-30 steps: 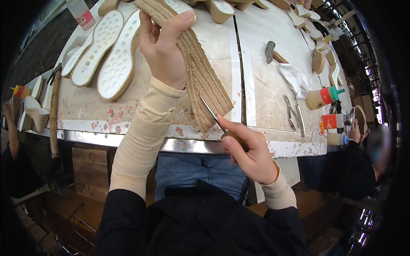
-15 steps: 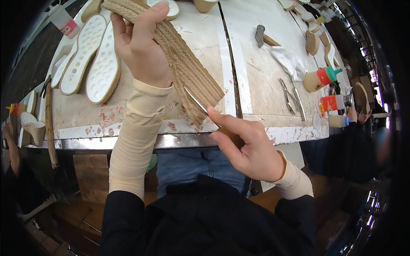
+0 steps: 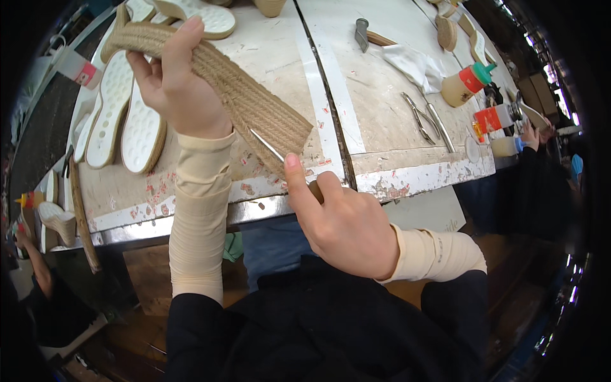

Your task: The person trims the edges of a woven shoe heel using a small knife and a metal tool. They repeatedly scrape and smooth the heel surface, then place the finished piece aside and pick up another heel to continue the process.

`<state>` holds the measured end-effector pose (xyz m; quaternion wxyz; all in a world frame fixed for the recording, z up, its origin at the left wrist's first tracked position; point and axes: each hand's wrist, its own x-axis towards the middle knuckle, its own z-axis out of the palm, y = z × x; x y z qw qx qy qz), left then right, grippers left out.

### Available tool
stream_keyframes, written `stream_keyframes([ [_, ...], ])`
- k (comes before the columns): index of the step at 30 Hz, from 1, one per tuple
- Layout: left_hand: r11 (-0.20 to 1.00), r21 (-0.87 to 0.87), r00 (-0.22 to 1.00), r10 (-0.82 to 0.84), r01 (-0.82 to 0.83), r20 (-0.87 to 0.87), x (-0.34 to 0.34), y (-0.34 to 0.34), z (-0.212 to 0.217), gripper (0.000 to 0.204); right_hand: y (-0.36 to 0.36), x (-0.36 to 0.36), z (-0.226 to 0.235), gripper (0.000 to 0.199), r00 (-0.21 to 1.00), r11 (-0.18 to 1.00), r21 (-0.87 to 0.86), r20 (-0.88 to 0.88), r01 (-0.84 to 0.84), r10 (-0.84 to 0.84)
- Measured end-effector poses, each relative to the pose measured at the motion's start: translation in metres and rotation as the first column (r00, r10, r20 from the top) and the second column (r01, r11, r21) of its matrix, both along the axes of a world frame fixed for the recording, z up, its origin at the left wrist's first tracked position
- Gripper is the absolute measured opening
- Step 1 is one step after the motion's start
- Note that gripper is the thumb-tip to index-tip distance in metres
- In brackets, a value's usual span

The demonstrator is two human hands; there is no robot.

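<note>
My left hand (image 3: 184, 95) is closed round a wide band of braided jute (image 3: 258, 99), its thumb lying on top. One end of the band loops over the fingers; the cut-looking end slants down to the right over the table. In my right hand (image 3: 347, 219) is a slim, pointed metal blade (image 3: 266, 144) with a brown handle mostly hidden by the fingers. Its tip lies against the near edge of the jute, and the index finger stretches along it. Whether the tip goes into the weave I cannot tell.
White dimpled shoe soles (image 3: 143, 137) lie beyond my left wrist. Rightward are a hammer (image 3: 363, 35), a white cloth (image 3: 414, 67), pliers (image 3: 420, 121), a metal rod tool (image 3: 440, 127) and a green-capped bottle (image 3: 468, 84). A wooden stick (image 3: 83, 219) overhangs the table edge (image 3: 273, 209). Other people's hands (image 3: 533, 135) show at the sides.
My view has turned slightly, shifting the table. My right hand has rolled over, back of the hand now up, with the blade still at the jute. The left hand keeps its hold.
</note>
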<state>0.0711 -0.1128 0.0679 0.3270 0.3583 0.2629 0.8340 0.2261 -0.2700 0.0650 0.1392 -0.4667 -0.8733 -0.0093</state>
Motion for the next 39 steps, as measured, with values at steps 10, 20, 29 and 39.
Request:
stream_keyframes([
  [10,0.983,-0.1,0.987,-0.152,0.156,0.051,-0.007,0.005,-0.008,0.037,0.0,0.028,0.019,0.048,0.822,0.92,-0.331,-0.57,-0.21,-0.017],
  [20,0.966,-0.173,0.981,-0.184,0.192,0.063,0.0,0.0,-0.008,0.023,0.014,0.016,-0.017,0.041,0.58,0.902,-0.347,-0.802,-0.255,-0.145],
  [29,0.951,-0.252,0.98,-0.195,0.178,-0.043,-0.006,0.0,-0.012,0.034,0.023,0.007,-0.019,0.044,0.628,0.95,-0.227,-0.777,-0.214,-0.045],
  [39,0.951,-0.251,0.982,-0.191,0.181,-0.015,-0.004,0.001,-0.013,0.034,0.024,0.012,-0.003,0.049,0.912,0.984,-0.154,-0.409,-0.092,0.022],
])
